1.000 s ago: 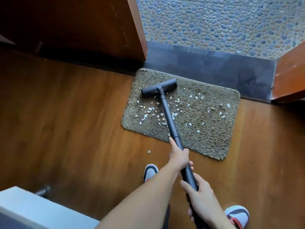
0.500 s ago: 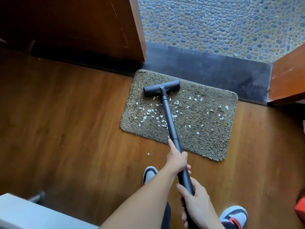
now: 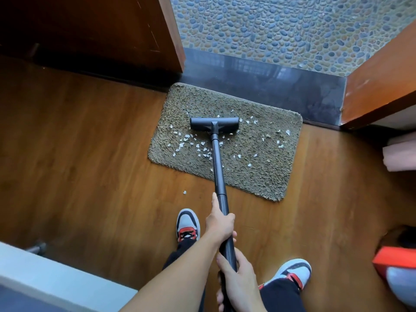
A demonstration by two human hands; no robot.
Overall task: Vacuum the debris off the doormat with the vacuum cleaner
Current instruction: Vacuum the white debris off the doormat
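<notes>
A brown shaggy doormat (image 3: 265, 154) lies on the wooden floor in front of a grey threshold. Several small white debris flakes (image 3: 186, 140) are scattered over it, most of them left of centre. The black vacuum head (image 3: 214, 124) sits flat on the middle of the mat, and its black tube (image 3: 218, 167) runs back toward me. My left hand (image 3: 220, 224) grips the tube higher up. My right hand (image 3: 238, 284) grips it lower, close to my body. One flake (image 3: 184, 192) lies on the floor just off the mat's near edge.
Wooden door panels stand at far left (image 3: 112, 30) and far right (image 3: 378, 86), with pebble paving (image 3: 281, 25) beyond the threshold (image 3: 270, 86). A white cabinet edge (image 3: 45, 280) is at lower left, a pink object (image 3: 400, 156) at right, an orange object (image 3: 394, 262) at lower right. My shoes (image 3: 188, 224) stand behind the mat.
The vacuum head has come back from the mat's far left edge toward me to the mat's middle, and now lies square. Both hands have kept their grip on the tube.
</notes>
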